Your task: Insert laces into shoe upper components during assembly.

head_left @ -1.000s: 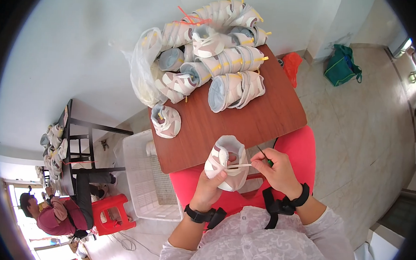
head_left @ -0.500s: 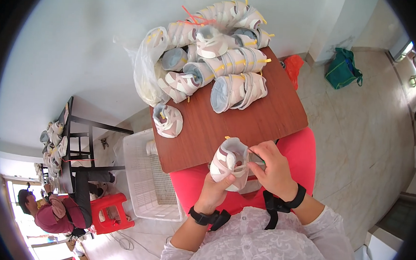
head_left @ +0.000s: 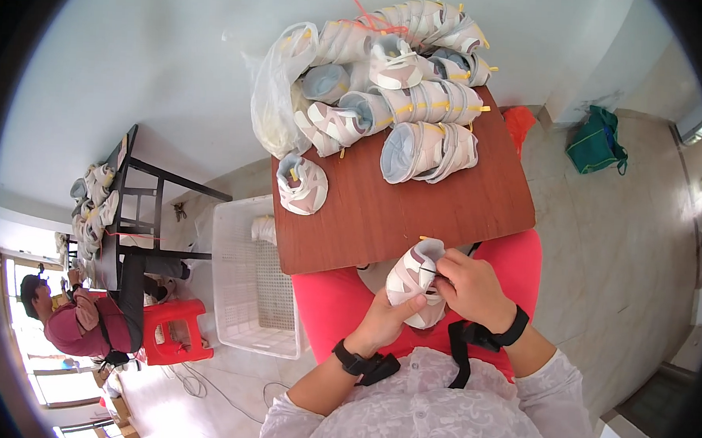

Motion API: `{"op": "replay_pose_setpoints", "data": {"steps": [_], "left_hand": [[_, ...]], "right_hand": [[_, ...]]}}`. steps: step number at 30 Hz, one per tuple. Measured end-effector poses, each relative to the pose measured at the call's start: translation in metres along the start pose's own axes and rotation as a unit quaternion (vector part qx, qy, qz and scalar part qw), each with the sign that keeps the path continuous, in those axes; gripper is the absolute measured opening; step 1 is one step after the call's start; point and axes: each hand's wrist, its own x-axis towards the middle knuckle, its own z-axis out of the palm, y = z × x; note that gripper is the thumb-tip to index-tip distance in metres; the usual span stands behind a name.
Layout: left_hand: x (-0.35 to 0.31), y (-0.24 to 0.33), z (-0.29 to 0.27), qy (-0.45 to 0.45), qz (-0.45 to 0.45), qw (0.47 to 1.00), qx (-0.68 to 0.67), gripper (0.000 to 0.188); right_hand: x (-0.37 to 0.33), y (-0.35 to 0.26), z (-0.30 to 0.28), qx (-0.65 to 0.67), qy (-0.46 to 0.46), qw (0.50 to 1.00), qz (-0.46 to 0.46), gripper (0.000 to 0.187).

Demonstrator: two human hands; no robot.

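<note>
A white and mauve-pink shoe upper [head_left: 408, 281] with a grey lining and a yellow tab is held over my lap, its opening tilted up. My left hand [head_left: 386, 318] grips it from the lower left, thumb across its front. At the upper's opening, my right hand [head_left: 477, 289] is closed in a pinch around a thin dark tool [head_left: 430, 271], mostly hidden by the fingers. A single similar upper [head_left: 302, 185] stands on the brown table [head_left: 414, 214] by its left edge. Nested uppers [head_left: 430, 152] lie farther back, to the right.
More uppers [head_left: 430, 101] and a clear plastic bag [head_left: 282, 98] crowd the table's far side. A white plastic crate [head_left: 234, 292] stands on the floor at left. Beyond it, another person [head_left: 92, 321] sits on a red stool [head_left: 175, 329]. A green bag [head_left: 597, 142] lies at far right.
The view has shifted, so the table and its uppers appear farther right. My right hand has closed in nearer the upper's opening, covering more of the tool. My left hand keeps its hold.
</note>
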Motion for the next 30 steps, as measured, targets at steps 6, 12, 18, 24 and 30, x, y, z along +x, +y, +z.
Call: {"op": "replay_pose_setpoints", "data": {"steps": [6, 12, 18, 24, 30], "left_hand": [[-0.001, 0.005, -0.005, -0.051, -0.027, 0.996, -0.073, 0.041], [-0.002, 0.009, -0.007, -0.046, -0.025, 0.993, -0.104, 0.046], [-0.003, 0.016, 0.007, -0.031, 0.020, 0.991, -0.125, 0.052], [0.001, 0.005, 0.006, 0.040, 0.074, 0.996, 0.010, 0.050], [0.004, 0.007, 0.010, 0.059, 0.110, 0.992, -0.001, 0.040]], "right_hand": [[0.003, -0.007, 0.000, 0.078, 0.062, 0.994, -0.045, 0.009], [0.003, -0.008, 0.002, 0.138, 0.079, 0.986, -0.040, 0.009], [0.008, -0.014, 0.000, 0.127, 0.105, 0.985, -0.049, 0.008], [0.000, -0.015, 0.004, 0.077, 0.071, 0.992, 0.074, 0.015], [-0.004, -0.020, -0.001, 0.179, 0.048, 0.980, 0.069, 0.021]]}}
